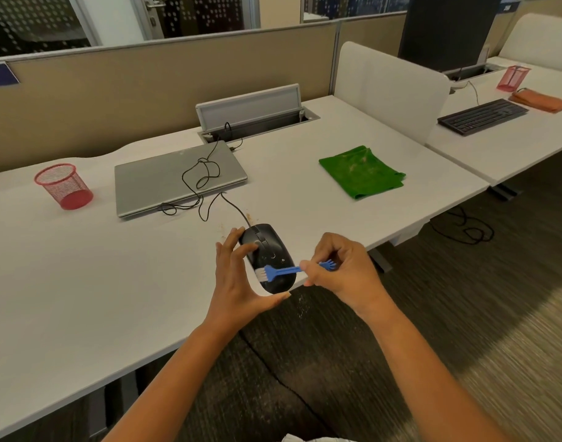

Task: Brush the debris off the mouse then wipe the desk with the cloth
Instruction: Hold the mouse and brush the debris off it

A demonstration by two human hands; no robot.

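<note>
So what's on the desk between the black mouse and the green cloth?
Nothing: the head view shows bare white desk between the black mouse and the green cloth.

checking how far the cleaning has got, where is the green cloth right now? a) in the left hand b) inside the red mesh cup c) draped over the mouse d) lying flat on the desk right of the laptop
d: the green cloth lies flat on the desk, right of the closed laptop, untouched, while the right hand works the blue brush on the mouse steadied by the left hand.
</note>
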